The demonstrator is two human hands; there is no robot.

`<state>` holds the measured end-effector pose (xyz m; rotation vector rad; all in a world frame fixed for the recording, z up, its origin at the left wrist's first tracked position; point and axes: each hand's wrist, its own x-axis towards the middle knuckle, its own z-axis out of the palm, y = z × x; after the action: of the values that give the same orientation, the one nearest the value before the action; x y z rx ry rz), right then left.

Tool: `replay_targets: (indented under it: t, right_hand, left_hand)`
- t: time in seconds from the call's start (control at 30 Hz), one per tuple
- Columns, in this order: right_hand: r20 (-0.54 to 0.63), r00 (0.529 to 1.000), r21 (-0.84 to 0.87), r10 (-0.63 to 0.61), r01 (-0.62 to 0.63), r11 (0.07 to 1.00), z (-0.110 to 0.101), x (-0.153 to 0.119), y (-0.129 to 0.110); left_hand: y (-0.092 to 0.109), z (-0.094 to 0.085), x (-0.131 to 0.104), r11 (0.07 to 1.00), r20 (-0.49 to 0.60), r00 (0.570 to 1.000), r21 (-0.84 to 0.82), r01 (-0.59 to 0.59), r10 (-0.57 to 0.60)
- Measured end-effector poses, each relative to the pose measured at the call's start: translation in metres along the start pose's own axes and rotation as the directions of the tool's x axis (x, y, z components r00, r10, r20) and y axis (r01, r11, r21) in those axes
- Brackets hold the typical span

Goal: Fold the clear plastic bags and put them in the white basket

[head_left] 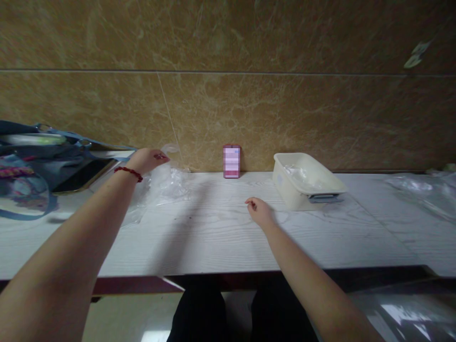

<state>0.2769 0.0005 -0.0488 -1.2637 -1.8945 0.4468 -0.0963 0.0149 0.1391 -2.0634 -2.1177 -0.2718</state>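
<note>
My left hand (151,160), with a red bracelet at the wrist, is raised over the left part of the table, its fingers pinched together at a clear plastic piece (171,148). Below it lie crumpled clear plastic bags (173,185). My right hand (259,210) is near the middle of the table with its fingers curled together; anything between them is too small to make out. To its right stands a cream plastic box (290,192) with a grey latch and clear plastic inside.
A phone (232,162) leans upright against the marbled wall. At the far left are a blue bag (21,156) and a dark flat device (85,176). More clear plastic (423,185) lies at the far right of the white table (221,247).
</note>
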Motion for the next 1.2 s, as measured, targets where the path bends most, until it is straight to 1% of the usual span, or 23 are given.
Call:
replay_targets:
  t: [0.07, 0.13, 0.23, 0.33, 0.37, 0.4, 0.47, 0.53, 0.6, 0.63, 0.67, 0.77, 0.8, 0.83, 0.87, 0.9, 0.97, 1.0, 1.07, 1.1, 1.13, 1.2]
  right_hand:
    - [-0.014, 1.000, 0.009, -0.019, 0.019, 1.000, 0.000, -0.001, -0.001]
    - [-0.029, 0.998, 0.024, -0.049, 0.050, 0.998, -0.001, -0.003, -0.004]
    - [-0.072, 0.989, 0.043, -0.127, 0.130, 0.991, -0.005, -0.005, -0.017]
    - [-0.120, 0.964, 0.056, -0.239, 0.247, 0.967, -0.017, 0.000, -0.046]
    - [-0.107, 0.956, 0.073, -0.275, 0.283, 0.956, -0.022, 0.003, -0.058]
    - [-0.079, 0.947, 0.096, -0.311, 0.318, 0.943, -0.028, 0.007, -0.071]
    - [-0.003, 0.933, 0.156, -0.360, 0.356, 0.921, -0.041, 0.015, -0.095]
    - [0.138, 0.905, 0.224, -0.402, 0.367, 0.903, -0.054, 0.020, -0.115]
    - [0.270, 0.871, 0.249, -0.411, 0.349, 0.903, -0.065, 0.023, -0.128]
    - [0.315, 0.859, 0.236, -0.405, 0.342, 0.909, -0.071, 0.022, -0.132]
    - [0.344, 0.851, 0.208, -0.397, 0.343, 0.916, -0.077, 0.021, -0.136]
    - [0.355, 0.838, 0.115, -0.415, 0.401, 0.909, -0.095, 0.019, -0.142]
    - [0.354, 0.830, 0.108, -0.432, 0.423, 0.900, -0.101, 0.019, -0.143]
    - [0.358, 0.821, 0.118, -0.445, 0.433, 0.894, -0.106, 0.019, -0.145]
    - [0.372, 0.813, 0.144, -0.448, 0.427, 0.893, -0.110, 0.021, -0.146]
    - [0.404, 0.801, 0.183, -0.442, 0.403, 0.897, -0.114, 0.023, -0.148]
    - [0.502, 0.757, 0.270, -0.418, 0.322, 0.907, -0.118, 0.027, -0.151]
    - [0.553, 0.729, 0.298, -0.402, 0.278, 0.913, -0.118, 0.030, -0.152]
    - [0.637, 0.682, 0.300, -0.359, 0.209, 0.931, -0.117, 0.034, -0.153]
    - [0.664, 0.672, 0.284, -0.328, 0.179, 0.942, -0.115, 0.036, -0.153]
    - [0.678, 0.675, 0.265, -0.292, 0.146, 0.953, -0.114, 0.038, -0.152]
    - [0.672, 0.707, 0.249, -0.221, 0.065, 0.966, -0.110, 0.042, -0.146]
  left_hand:
    - [0.016, -0.005, -0.004, 0.996, 0.069, 0.994, -0.022, -0.083, 0.085]
    - [0.033, -0.006, -0.008, 0.983, 0.178, 0.967, -0.047, -0.179, 0.184]
    - [0.060, -0.004, -0.013, 0.947, 0.331, 0.888, -0.112, -0.300, 0.320]
    - [0.093, -0.007, -0.021, 0.905, 0.421, 0.803, -0.147, -0.399, 0.423]
    - [0.105, -0.010, -0.025, 0.889, 0.434, 0.780, -0.149, -0.432, 0.451]
    - [0.117, -0.013, -0.030, 0.873, 0.446, 0.757, -0.150, -0.464, 0.478]
    - [0.142, -0.022, -0.042, 0.853, 0.454, 0.730, -0.161, -0.497, 0.511]
    - [0.163, -0.032, -0.056, 0.823, 0.443, 0.698, -0.216, -0.526, 0.563]
    - [0.177, -0.042, -0.068, 0.778, 0.412, 0.660, -0.304, -0.550, 0.628]
    - [0.181, -0.046, -0.073, 0.762, 0.391, 0.654, -0.343, -0.549, 0.647]
    - [0.183, -0.049, -0.077, 0.757, 0.367, 0.664, -0.371, -0.538, 0.652]
    - [0.182, -0.051, -0.083, 0.788, 0.320, 0.735, -0.404, -0.465, 0.598]
    - [0.181, -0.050, -0.083, 0.796, 0.324, 0.745, -0.413, -0.443, 0.583]
    - [0.180, -0.048, -0.083, 0.798, 0.340, 0.742, -0.427, -0.426, 0.578]
    - [0.179, -0.047, -0.082, 0.794, 0.360, 0.730, -0.446, -0.412, 0.581]
    - [0.179, -0.045, -0.081, 0.786, 0.378, 0.713, -0.470, -0.401, 0.590]
    - [0.180, -0.043, -0.079, 0.763, 0.395, 0.686, -0.523, -0.380, 0.612]
    - [0.180, -0.041, -0.078, 0.750, 0.394, 0.678, -0.550, -0.368, 0.621]
    - [0.180, -0.038, -0.075, 0.722, 0.384, 0.674, -0.609, -0.329, 0.631]
    - [0.179, -0.035, -0.074, 0.705, 0.377, 0.679, -0.643, -0.297, 0.630]
    - [0.176, -0.031, -0.072, 0.685, 0.368, 0.690, -0.681, -0.257, 0.624]
    - [0.167, -0.020, -0.068, 0.632, 0.354, 0.711, -0.758, -0.162, 0.607]
